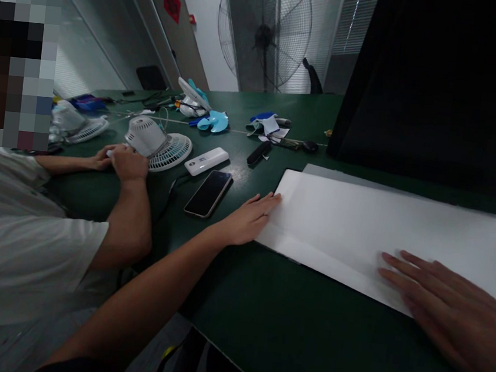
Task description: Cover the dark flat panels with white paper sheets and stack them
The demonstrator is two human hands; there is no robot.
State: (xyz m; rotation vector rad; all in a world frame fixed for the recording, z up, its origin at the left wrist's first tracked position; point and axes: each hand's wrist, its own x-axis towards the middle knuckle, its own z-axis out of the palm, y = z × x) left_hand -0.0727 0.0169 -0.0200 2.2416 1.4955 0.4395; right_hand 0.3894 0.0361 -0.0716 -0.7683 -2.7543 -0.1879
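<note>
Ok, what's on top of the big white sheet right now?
Both hands lie flat on the white sheet: the left hand at its left end, the right hand near its front edge. Whatever is underneath the sheet is covered.

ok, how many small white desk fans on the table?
2 whole ones. One white fan lies under the co-worker's hands; another white fan sits at far left. Loose blue fan blades lie behind; more may be hidden.

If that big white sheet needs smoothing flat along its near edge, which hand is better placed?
Probably the right hand: it lies flat on the large white paper sheet near its front edge. The left hand only touches the sheet's left end.
</note>
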